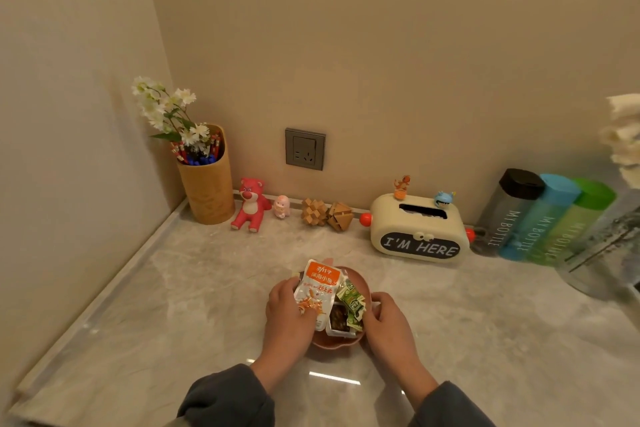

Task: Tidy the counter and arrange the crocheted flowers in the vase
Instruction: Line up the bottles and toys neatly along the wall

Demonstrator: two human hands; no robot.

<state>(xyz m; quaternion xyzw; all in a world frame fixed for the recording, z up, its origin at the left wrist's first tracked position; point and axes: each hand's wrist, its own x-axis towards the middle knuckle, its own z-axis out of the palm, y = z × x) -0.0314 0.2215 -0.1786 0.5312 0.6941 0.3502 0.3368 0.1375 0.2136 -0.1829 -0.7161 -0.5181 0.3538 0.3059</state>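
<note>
Midway along the counter (pixel 166 305), left hand (pixel 287 317) holds the packet (pixel 317 291), right hand (pixel 389 324) grips the dish (pixel 332 342) rim; best lift level so nothing spills.

Loose dark grey sleeves cover both forearms: the left sleeve (pixel 227 399) ends behind the left hand (pixel 289 319), the right sleeve (pixel 450 407) behind the right hand (pixel 389 326).

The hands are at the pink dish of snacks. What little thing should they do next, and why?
Probably tuck the orange packet flat into the pink dish. It sticks out over the far rim, the left hand holds it, and the right hand grips the rim beside the green packets. Loose, it might slide off if the dish is moved.
</note>
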